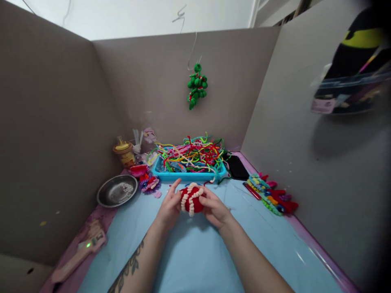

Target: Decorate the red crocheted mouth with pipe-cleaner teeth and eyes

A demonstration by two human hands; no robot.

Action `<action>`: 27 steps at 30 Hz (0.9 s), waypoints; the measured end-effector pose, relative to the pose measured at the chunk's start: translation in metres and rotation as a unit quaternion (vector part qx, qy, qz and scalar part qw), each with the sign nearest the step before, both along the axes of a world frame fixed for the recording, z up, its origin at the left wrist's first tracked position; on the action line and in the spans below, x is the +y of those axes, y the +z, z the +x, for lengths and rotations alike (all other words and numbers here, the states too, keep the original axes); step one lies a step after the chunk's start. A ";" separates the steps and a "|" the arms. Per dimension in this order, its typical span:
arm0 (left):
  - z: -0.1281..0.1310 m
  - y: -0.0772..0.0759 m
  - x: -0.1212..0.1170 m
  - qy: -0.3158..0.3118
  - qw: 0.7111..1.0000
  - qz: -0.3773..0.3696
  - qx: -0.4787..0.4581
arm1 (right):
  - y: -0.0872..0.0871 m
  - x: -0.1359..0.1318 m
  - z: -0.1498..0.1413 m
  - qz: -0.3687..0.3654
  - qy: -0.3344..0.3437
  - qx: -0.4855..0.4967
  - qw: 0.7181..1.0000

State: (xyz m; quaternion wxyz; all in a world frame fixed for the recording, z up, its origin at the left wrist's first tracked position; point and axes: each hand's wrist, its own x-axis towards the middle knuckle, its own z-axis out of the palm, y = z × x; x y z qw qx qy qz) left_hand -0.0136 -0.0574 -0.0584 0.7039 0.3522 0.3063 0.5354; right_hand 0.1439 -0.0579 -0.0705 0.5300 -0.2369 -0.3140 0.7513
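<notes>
Between my two hands is a round red crocheted piece (198, 204) with curly cream strands lying over its top and front. My left hand (170, 205) grips its left side, with the thumb against it and the index finger raised away. On the right side, my right hand (215, 206) holds the piece between thumb and fingers. Both hands are above the light blue table cover (195, 252). The underside of the piece and some of my fingertips are hidden.
Behind my hands stands a blue tray (183, 177) heaped with yarn scraps (195, 154). Leftward are a metal bowl (106, 193) with small white bits and a pink glue gun (79, 252). To the right lie colourful crocheted pieces (271, 193), a red tool (252, 190) and a phone (237, 167).
</notes>
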 end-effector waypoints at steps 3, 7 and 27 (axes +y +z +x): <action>-0.001 -0.004 0.001 -0.046 0.998 0.015 -0.037 | 0.002 0.000 -0.002 0.011 -0.044 0.019 0.999; -0.001 -0.006 0.003 -0.055 0.998 0.022 -0.021 | 0.001 -0.001 -0.003 0.035 -0.060 -0.004 0.998; -0.013 -0.008 0.009 -0.129 0.981 0.047 0.137 | 0.015 -0.007 0.022 0.460 -0.126 -0.516 0.712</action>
